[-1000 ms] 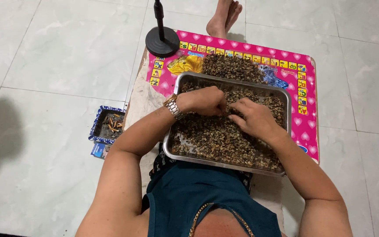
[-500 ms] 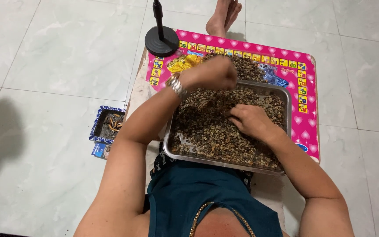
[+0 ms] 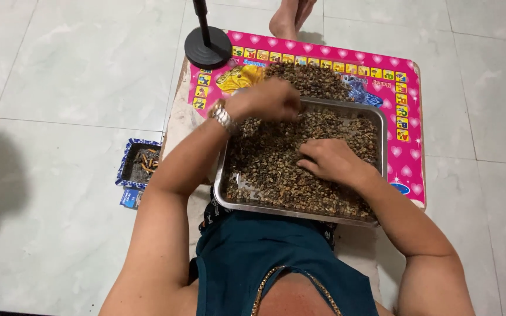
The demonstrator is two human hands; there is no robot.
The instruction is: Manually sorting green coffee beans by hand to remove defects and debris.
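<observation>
- Seeds (image 3: 276,169), small and brown-green, fill a shallow steel tray (image 3: 383,126); the tray rests on a low surface covered by a pink mat (image 3: 408,158), right in front of the seated person.
- A second loose heap of seeds (image 3: 311,79) lies on the mat just beyond the tray's far rim, touching it.
- Left hand (image 3: 267,99): closed into a loose fist, raised over the tray's far-left corner, between the heap and the tray. Whether it holds seeds I cannot tell; the fingers hide the palm.
- Right hand (image 3: 329,159): palm down, fingers curled into the seeds at the tray's middle-right, touching them.
- Hands are apart, left farther from the body than right.
- Tray's long axis runs left to right across the person's lap. The seeds in it lie under and around the right hand, which is the nearer one; the far heap is closer to the left hand.
- A metal watch (image 3: 222,115) sits on the left wrist.
- Black round stand base (image 3: 208,48) on the mat's far-left corner.
- Small blue-rimmed ashtray (image 3: 137,165) on the tiled floor (image 3: 60,88), left of the person.
- Someone's bare foot (image 3: 285,17) shows beyond the surface.
</observation>
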